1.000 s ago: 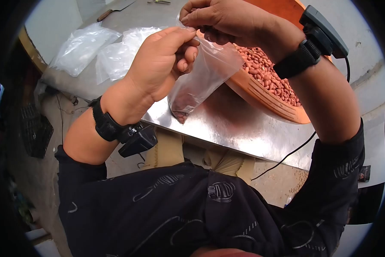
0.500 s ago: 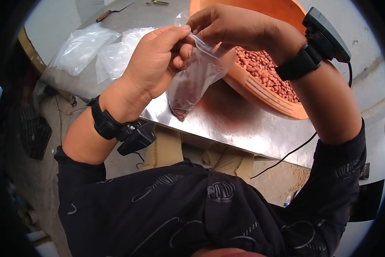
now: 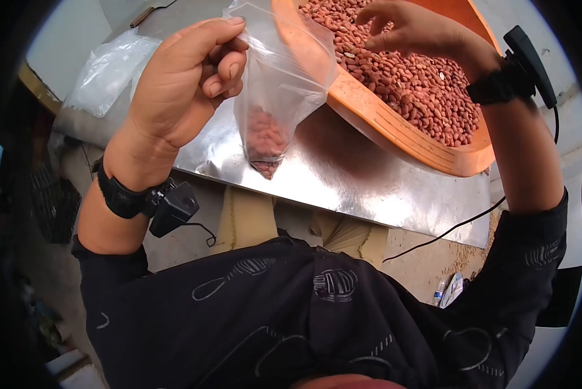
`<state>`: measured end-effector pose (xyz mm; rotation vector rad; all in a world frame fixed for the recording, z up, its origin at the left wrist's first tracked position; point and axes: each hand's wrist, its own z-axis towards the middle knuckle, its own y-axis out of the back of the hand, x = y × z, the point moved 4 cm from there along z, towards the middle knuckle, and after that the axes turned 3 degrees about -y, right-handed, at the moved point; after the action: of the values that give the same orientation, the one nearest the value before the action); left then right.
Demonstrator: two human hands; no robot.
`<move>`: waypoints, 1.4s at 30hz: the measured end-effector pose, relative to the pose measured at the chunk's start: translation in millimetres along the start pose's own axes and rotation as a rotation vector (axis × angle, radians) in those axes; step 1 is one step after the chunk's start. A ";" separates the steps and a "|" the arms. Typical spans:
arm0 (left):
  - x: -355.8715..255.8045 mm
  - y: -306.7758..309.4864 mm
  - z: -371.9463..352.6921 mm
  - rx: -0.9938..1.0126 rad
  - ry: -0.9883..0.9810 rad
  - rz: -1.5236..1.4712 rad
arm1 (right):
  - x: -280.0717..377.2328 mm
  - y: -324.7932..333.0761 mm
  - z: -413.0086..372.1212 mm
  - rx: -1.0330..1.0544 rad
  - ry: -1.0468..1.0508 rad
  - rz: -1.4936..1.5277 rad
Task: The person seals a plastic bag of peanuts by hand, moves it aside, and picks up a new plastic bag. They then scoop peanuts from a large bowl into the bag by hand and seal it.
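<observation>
My left hand (image 3: pixel 194 78) pinches the upper edge of a clear plastic bag (image 3: pixel 281 71) between thumb and fingers. Reddish-brown peanuts (image 3: pixel 265 136) fill the bag's narrow lower corner, which hangs over the metal table. On the right, an orange basin (image 3: pixel 395 133) holds a heap of the same peanuts (image 3: pixel 414 91). Over that heap my right hand (image 3: pixel 401 29) hovers with its fingers apart and curved, holding nothing. The bag's side overlaps the basin's left rim in this view.
More clear plastic bags (image 3: pixel 109 71) lie at the left of the shiny metal table (image 3: pixel 369 194). A wooden-handled tool (image 3: pixel 142 16) rests near the far edge. A black cable (image 3: pixel 446 230) runs from my right wrist down past the table's front edge. Bits are scattered on the floor.
My right hand has let go of the bag's mouth and moved right, over the peanuts. My left hand has shifted left with the bag, which now hangs more open.
</observation>
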<state>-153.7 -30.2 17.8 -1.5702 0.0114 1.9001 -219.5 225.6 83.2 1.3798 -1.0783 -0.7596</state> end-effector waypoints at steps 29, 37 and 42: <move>10.0 -7.6 -1.1 -0.045 0.008 -0.036 | -100.8 -36.0 45.9 -0.373 0.275 -0.347; 8.0 -13.1 -2.8 -0.044 0.055 -0.026 | -109.8 -12.0 20.1 -0.275 -0.041 -0.021; 9.0 -18.7 -3.2 -0.087 0.084 0.026 | -94.6 -12.4 14.0 -0.065 -0.053 -0.218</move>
<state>-142.3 -12.6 16.4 -1.7150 -0.0147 1.8757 -264.7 306.0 55.2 1.4429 -0.9443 -0.9861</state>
